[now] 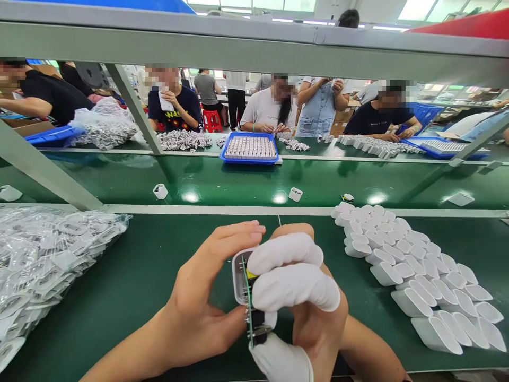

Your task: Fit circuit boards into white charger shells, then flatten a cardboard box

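Circuit board (249, 300) in R hand (318, 318), pinched w/ wht finger cots (294, 286); upper end at mouth of wht housing (237, 278), grasped by L hand (202, 302). Est. partway: lower end outside, not yet seated. R: housing rows (421, 270), insides n/v. L: clr bag (95, 228) w/ wht parts. Opp. bench: blue tray (248, 161), wht units (250, 147) in rows.

hands, left (199, 297): bare | hands, right (320, 318): smooth white finger cots (296, 287), apparently rubber | forearms (139, 347): bare
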